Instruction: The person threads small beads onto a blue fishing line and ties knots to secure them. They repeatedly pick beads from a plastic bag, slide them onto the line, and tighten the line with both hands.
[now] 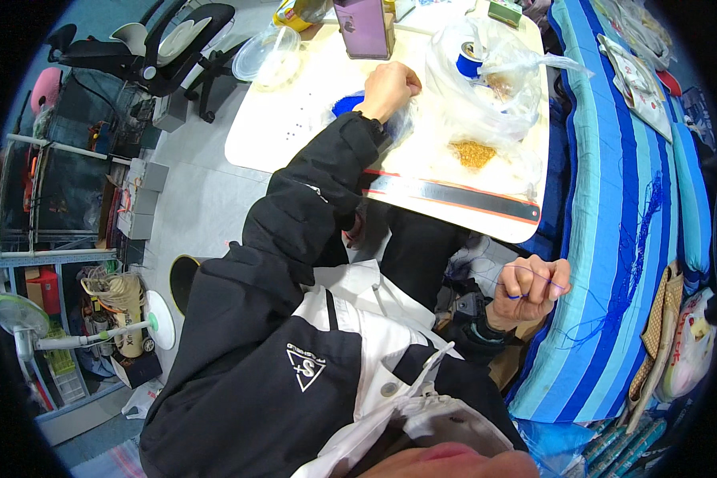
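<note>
My left hand [389, 89] is over the white table with its fingers closed in a pinch; what they hold, if anything, is too small to make out. Partly hidden beneath its wrist lies a clear plastic bag with bright blue contents [347, 104]. My right hand [530, 291], low beside the bed, is curled into a fist around blue thread [486, 280]. The thread runs across its fingers, and one loop circles a finger. A loose tangle of blue thread [633, 255] spreads over the striped bedding. On the table a golden heap of tiny grains [473, 154] lies right of my left hand.
The table [255, 143] bears a dark ruler [454, 195] along its near edge, a purple box [364, 30], clear round tubs [268, 57] and a plastic bag [510, 119] with a blue spool [469, 60]. Striped bedding [585, 350] borders the right; an office chair [147, 52] stands left.
</note>
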Action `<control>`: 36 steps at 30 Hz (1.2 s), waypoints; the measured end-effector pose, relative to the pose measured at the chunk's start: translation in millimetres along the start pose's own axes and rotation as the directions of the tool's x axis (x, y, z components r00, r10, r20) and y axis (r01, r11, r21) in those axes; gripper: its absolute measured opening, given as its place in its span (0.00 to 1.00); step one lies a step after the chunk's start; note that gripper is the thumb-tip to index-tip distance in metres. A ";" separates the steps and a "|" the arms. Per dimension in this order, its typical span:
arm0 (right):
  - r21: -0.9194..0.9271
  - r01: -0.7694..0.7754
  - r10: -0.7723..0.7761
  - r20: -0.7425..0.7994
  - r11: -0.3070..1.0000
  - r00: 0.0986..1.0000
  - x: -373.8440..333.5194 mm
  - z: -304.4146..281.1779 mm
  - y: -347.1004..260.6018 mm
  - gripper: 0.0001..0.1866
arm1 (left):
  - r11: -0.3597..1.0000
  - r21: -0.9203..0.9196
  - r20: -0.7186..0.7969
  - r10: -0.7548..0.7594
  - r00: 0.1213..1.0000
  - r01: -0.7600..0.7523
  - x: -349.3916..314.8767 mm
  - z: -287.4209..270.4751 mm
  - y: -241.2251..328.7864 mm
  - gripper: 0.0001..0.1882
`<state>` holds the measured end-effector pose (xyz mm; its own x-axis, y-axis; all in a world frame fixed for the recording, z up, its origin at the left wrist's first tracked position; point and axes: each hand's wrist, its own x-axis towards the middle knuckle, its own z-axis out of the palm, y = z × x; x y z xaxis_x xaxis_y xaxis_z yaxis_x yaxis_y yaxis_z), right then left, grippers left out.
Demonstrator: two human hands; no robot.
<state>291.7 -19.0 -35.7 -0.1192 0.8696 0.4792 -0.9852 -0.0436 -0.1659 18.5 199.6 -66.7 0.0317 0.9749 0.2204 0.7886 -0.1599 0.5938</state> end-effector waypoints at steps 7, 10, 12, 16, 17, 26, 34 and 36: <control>0.012 0.001 -0.001 0.006 1.000 1.000 -0.3 -1.0 0.3 0.16 | 0.987 0.133 0.041 0.081 0.996 -0.086 -0.2 -1.6 7.5 0.06; 0.016 0.005 -0.005 0.051 1.000 0.999 -0.1 -1.8 2.0 0.11 | 0.952 0.254 0.024 0.173 0.985 -0.173 -0.1 0.7 8.1 0.05; 0.002 0.001 -0.001 0.045 1.000 0.999 -1.2 -0.9 1.4 0.11 | 0.940 0.281 0.045 0.187 0.981 -0.192 -2.0 -1.7 11.0 0.04; 0.015 -0.007 0.006 0.035 1.000 0.999 -4.4 1.7 -1.5 0.16 | 0.956 0.245 -0.050 0.181 0.982 -0.164 -19.2 -25.0 26.7 0.03; -0.021 -0.008 0.008 0.023 1.000 1.000 -4.8 1.8 -1.8 0.14 | 0.962 0.216 -0.042 0.182 0.982 -0.169 -28.6 -32.5 32.6 0.02; -0.226 -0.114 0.046 -0.285 0.967 0.957 -4.7 19.7 0.9 0.13 | 0.906 -0.062 0.067 0.423 0.904 -0.420 -78.6 -17.3 97.4 0.04; -0.756 -0.479 -0.078 -0.566 0.446 0.821 5.1 32.5 14.7 0.12 | 0.797 -0.413 0.018 0.491 0.871 -0.441 -101.3 -15.6 115.0 0.11; -0.754 -0.535 -0.020 -0.585 0.382 0.811 5.7 33.9 19.0 0.14 | 0.673 -0.730 0.249 0.428 0.869 -0.122 -128.3 -23.1 125.9 0.11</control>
<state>268.1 -31.5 -6.9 -0.0047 0.9936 -0.1126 -0.2200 -0.1108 -0.9692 99.5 50.7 -2.4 0.5178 0.8173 0.2527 0.0786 -0.3396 0.9373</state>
